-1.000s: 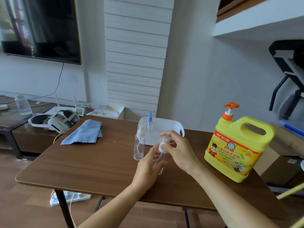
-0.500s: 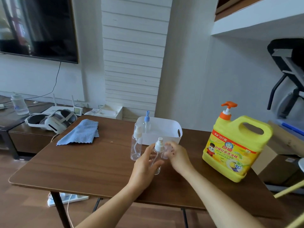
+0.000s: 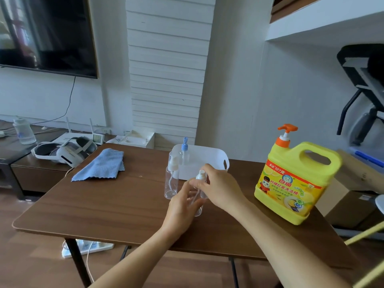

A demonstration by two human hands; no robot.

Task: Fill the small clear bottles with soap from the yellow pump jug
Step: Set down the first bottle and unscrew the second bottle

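Near the middle of the worktop (image 3: 116, 206) both hands meet on one small clear bottle (image 3: 198, 201), which stands upright with its base on or just above the wood; I cannot tell which. The left hand (image 3: 181, 208) wraps the bottle's body from the near side, fingers curled round it. The right hand (image 3: 221, 187) comes in from the right and pinches the white cap (image 3: 201, 176) at the top between thumb and fingertips. The bottle looks empty, with a thin tube running down inside it.

A second bottle (image 3: 171, 180), also clear and empty with a white pump top, stands upright just left of the hands, apart from them. Behind it a white tub (image 3: 207, 161) sits on the worktop with a blue-topped bottle (image 3: 184, 151) upright at its left end.

Well to the right, the yellow jug (image 3: 295, 183) stands at the worktop's right edge, its orange pump (image 3: 286, 132) on top and its printed label facing the camera. Neither hand touches it.

A blue cloth (image 3: 101, 167) lies crumpled at the far left corner of the worktop. Beyond it, on a low cabinet (image 3: 37, 173), lie a white headset (image 3: 64, 151) and a water bottle (image 3: 24, 130), under a wall-mounted screen (image 3: 45, 34). A power strip (image 3: 87, 247) lies on the floor below the worktop.
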